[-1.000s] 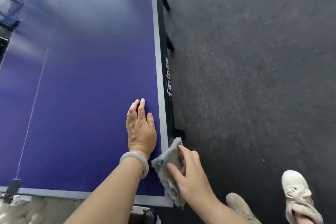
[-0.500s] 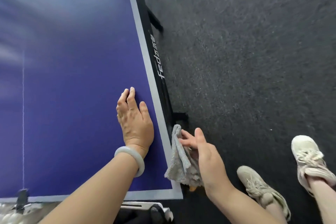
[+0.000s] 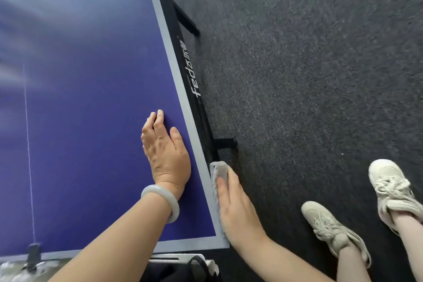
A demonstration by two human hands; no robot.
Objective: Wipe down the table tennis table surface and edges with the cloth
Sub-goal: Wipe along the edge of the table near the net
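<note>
Table tennis table [image 3: 80, 121]: 1, blue top, grey border.
Cloth [image 3: 219, 167]: 1, grey.
Hands: 2, namely left hand [image 3: 166, 155] and right hand [image 3: 235, 208].
Bracelet [image 3: 164, 199]: 1, pale, on left wrist.
Shoes: 2, off-white, namely nearer shoe [image 3: 332, 229] and farther shoe [image 3: 391, 188].
Black struts [image 3: 187, 22] projecting from under side edge: 3 counted in view.
White centre line [image 3: 28, 155] on top: 1.
Brand lettering [image 3: 193, 75] on side rail: 1 instance.

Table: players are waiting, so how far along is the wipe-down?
Done: cannot tell; no wipe marks show on the top. In hand: right hand presses the cloth on the side edge by the near corner, left hand flat on top. Left: likely that edge past the logo.
</note>
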